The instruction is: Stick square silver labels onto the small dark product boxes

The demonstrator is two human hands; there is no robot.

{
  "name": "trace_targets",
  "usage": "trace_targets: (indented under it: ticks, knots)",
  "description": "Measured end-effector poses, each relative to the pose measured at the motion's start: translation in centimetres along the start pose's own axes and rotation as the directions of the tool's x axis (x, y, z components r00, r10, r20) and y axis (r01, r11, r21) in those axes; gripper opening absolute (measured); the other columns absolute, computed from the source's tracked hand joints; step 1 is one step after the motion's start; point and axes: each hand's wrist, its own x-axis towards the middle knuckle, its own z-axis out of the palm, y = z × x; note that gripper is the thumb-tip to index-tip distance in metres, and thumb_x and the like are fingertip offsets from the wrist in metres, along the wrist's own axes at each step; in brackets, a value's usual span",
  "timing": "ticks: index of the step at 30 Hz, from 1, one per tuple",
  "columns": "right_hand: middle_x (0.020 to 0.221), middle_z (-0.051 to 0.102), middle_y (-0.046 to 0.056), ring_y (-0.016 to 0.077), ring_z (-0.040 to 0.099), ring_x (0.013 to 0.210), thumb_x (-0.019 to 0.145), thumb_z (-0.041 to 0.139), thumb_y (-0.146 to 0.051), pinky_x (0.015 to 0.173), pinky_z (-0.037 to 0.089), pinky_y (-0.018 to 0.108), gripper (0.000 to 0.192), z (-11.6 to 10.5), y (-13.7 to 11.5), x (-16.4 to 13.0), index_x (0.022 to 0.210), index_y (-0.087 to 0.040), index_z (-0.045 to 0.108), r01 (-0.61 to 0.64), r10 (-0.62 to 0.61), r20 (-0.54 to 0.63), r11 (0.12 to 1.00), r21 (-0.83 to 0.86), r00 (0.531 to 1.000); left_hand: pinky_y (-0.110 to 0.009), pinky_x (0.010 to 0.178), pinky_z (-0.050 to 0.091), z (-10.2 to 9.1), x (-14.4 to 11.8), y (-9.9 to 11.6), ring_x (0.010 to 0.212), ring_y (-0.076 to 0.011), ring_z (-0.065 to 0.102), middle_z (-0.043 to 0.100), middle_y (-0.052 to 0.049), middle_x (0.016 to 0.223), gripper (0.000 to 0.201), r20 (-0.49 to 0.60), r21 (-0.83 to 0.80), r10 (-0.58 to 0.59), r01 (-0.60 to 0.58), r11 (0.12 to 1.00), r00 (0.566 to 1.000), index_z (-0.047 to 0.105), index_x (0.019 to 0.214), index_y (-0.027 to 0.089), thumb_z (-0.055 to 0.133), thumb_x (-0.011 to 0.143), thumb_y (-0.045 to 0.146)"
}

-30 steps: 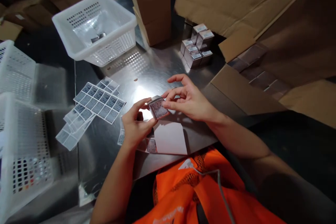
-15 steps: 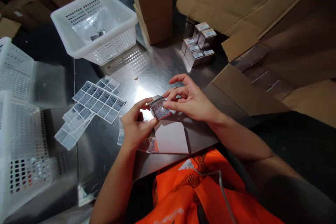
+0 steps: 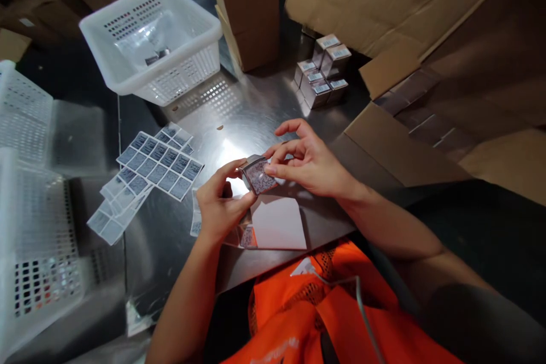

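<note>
A small box with a speckled printed face is held tilted just above the table's near edge. My left hand is closed on its left side, thumb below and forefinger above. At the box's right edge, the thumb of my right hand presses on the face with fingertips behind it; its forefinger is raised. Beneath lies a white sheet, with a small speckled printed piece beside it. Left of my hands, sheets of grey printed labels overlap on the table. Part of another label sheet shows beside my left wrist.
A white perforated basket stands at the back left, and more baskets line the left edge. Several small boxes are stacked at the back right. An open carton holding similar boxes stands right of the metal table.
Both hands and the small box stay almost in place. The surroundings shift very slightly left in the view.
</note>
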Motion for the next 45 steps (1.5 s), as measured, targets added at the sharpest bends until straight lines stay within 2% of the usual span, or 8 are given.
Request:
trace_targets:
  ticks: [13,20,23,27,30,34,40,45]
  knots:
    - [0.075,0.055,-0.009,0.0176,0.07,0.091,0.067,0.091,-0.028,0.074,0.062,0.029,0.065,-0.4,1.3,0.4,0.115,-0.026,0.048,0.109,-0.124,-0.096,0.982,-0.152,0.988,-0.015,0.037,0.027,-0.2,-0.1,0.6,0.04,-0.0002,0.036,0.071,0.004,0.08,0.045,-0.027,0.065,0.048,-0.046,0.997,0.998,0.075,0.111,0.024,0.085,0.068,0.029]
    - [0.084,0.067,-0.002,0.0138,0.067,0.074,0.071,0.085,-0.021,0.061,0.056,0.024,0.056,-1.7,-2.4,-0.6,0.123,-0.019,0.065,-0.059,0.146,0.268,0.95,-0.308,0.952,-0.02,0.037,0.033,-0.9,-0.3,-0.5,0.037,-0.0055,0.039,0.069,0.005,0.07,0.063,0.252,-0.057,0.013,0.001,0.998,0.968,0.07,0.124,0.026,0.09,0.066,0.039]
    - [0.087,0.069,-0.001,0.0129,0.065,0.077,0.073,0.08,-0.018,0.067,0.054,0.023,0.049,-4.2,-6.4,-4.7,0.121,-0.018,0.07,0.114,-0.152,-0.04,0.87,-0.48,0.988,-0.022,0.038,0.037,-1.3,0.0,-0.6,0.038,-0.0055,0.04,0.078,-0.002,0.095,0.079,0.31,-0.055,0.019,-0.002,0.998,0.951,0.059,0.14,0.028,0.088,0.068,0.042]
    - [0.098,0.07,0.005,0.0176,0.064,0.08,0.071,0.076,-0.018,0.071,0.053,0.029,0.04,-9.6,-10.7,-9.7,0.111,-0.016,0.074,-0.021,-0.58,-0.333,0.477,-0.879,0.743,-0.023,0.04,0.035,-2.0,-0.3,0.2,0.04,-0.006,0.04,0.077,0.0,0.093,0.056,0.206,-0.027,-0.016,0.022,0.999,0.978,0.066,0.13,0.025,0.075,0.081,0.051]
    - [0.105,0.07,0.01,0.0237,0.066,0.091,0.072,0.076,-0.02,0.079,0.052,0.033,0.044,-12.8,-11.2,-10.2,0.115,-0.013,0.072,-0.288,-0.509,-0.396,0.281,-0.916,0.764,-0.024,0.048,0.037,-2.1,-0.6,0.8,0.044,-0.0069,0.044,0.076,0.001,0.09,0.05,0.159,0.026,-0.04,0.036,0.999,0.987,0.069,0.125,0.024,0.067,0.086,0.056]
    - [0.101,0.073,0.009,0.0246,0.067,0.094,0.083,0.071,-0.028,0.083,0.05,0.032,0.03,-14.3,-9.9,-8.9,0.109,-0.014,0.071,-0.403,-0.203,-0.46,0.266,-0.876,0.865,-0.026,0.06,0.042,-1.7,-0.4,0.9,0.054,-0.0112,0.056,0.076,0.001,0.086,0.046,0.131,0.141,0.006,-0.025,0.99,0.991,0.071,0.122,0.025,0.06,0.09,0.056]
    - [0.139,0.062,0.019,0.0375,0.06,0.127,0.091,0.064,-0.043,0.111,0.045,0.054,0.08,-10.6,-8.7,-8.9,0.159,-0.014,0.034,-0.36,-0.258,-0.438,0.3,-0.884,0.861,-0.027,0.062,0.034,-1.2,0.2,1.0,0.062,-0.0171,0.058,0.069,-0.003,0.073,0.038,-0.126,0.388,-0.044,0.09,0.917,0.991,0.073,0.114,0.022,0.045,0.098,0.043]
    - [0.139,0.06,0.015,0.0304,0.056,0.131,0.089,0.076,-0.035,0.114,0.046,0.049,0.062,-0.7,-4.1,-5.5,0.144,-0.02,0.05,0.401,-0.484,0.216,0.319,-0.859,0.848,-0.028,0.06,0.027,-0.8,0.1,0.9,0.056,-0.0136,0.047,0.066,-0.003,0.076,0.039,-0.255,0.37,-0.026,0.122,0.921,0.967,0.073,0.111,0.019,0.04,0.101,0.038]
